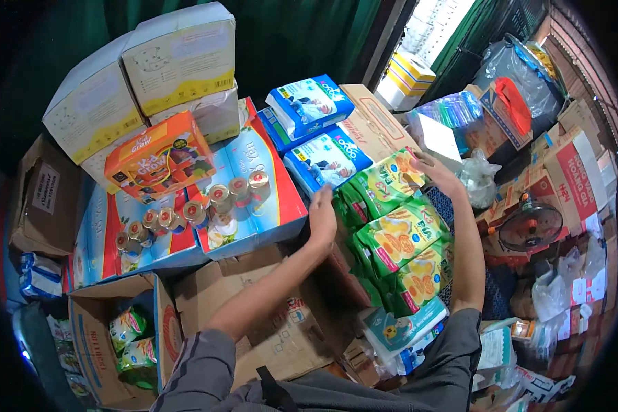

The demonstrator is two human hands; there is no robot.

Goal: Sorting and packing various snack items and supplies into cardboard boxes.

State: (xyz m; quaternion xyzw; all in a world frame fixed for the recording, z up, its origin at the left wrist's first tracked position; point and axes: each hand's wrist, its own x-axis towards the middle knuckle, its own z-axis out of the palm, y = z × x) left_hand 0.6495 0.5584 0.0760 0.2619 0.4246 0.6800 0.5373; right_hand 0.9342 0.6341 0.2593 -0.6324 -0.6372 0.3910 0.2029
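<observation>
Several green snack packets (399,229) with pictures of round pastries lie in overlapping rows before me, in what looks like a carton. My right hand (439,172) touches the right end of the farthest green packet (386,180) with its fingertips; whether it grips the packet is unclear. On the other side, my left hand (323,216) is upright with nothing seen in it. Its fingertips are by the lower edge of a blue-and-white pack (327,159) showing people. Two more packs like it (309,105) are stacked behind.
Small capped jars (193,211) stand in a line on red-and-blue boxes (257,226), beside an orange box (159,157). White-and-yellow cartons (183,62) rise behind. An open carton (113,288) at lower left holds green packets (129,329). A fan (530,226) is among cartons at right.
</observation>
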